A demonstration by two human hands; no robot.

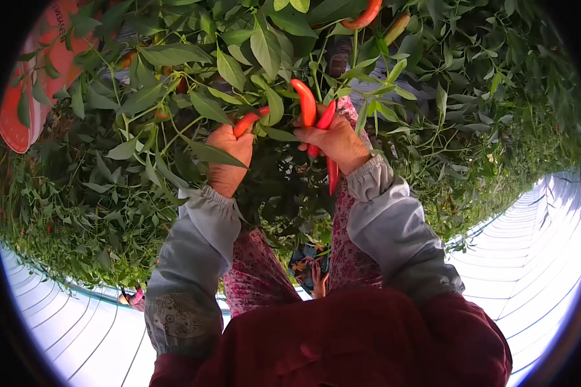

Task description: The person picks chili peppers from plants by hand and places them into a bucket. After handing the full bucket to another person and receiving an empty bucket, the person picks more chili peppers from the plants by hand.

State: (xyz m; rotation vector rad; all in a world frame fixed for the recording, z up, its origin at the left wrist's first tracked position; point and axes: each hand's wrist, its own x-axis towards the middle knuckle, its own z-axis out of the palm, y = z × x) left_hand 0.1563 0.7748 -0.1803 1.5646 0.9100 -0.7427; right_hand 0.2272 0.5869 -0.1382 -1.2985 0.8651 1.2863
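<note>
Several red chili peppers (306, 104) are held in my right hand (338, 140), some pointing up and a long one hanging below the fingers. My left hand (230, 150), to the left among the leaves, is closed around one more red chili pepper (249, 121), whose tip points up and right. Whether that pepper is still joined to the plant is hidden by the leaves and fingers. Green leaves of the pepper plant (266, 51) surround both hands. A curved orange-red pepper (365, 15) hangs at the top of the view.
Dense pepper plants (464, 135) spread to both sides. A red plastic bag or sack (53, 63) bearing print lies at the upper left behind leaves. The ribbed greenhouse cover (527, 256) shows at the lower edges. Another person (134, 299) is partly visible at the lower left.
</note>
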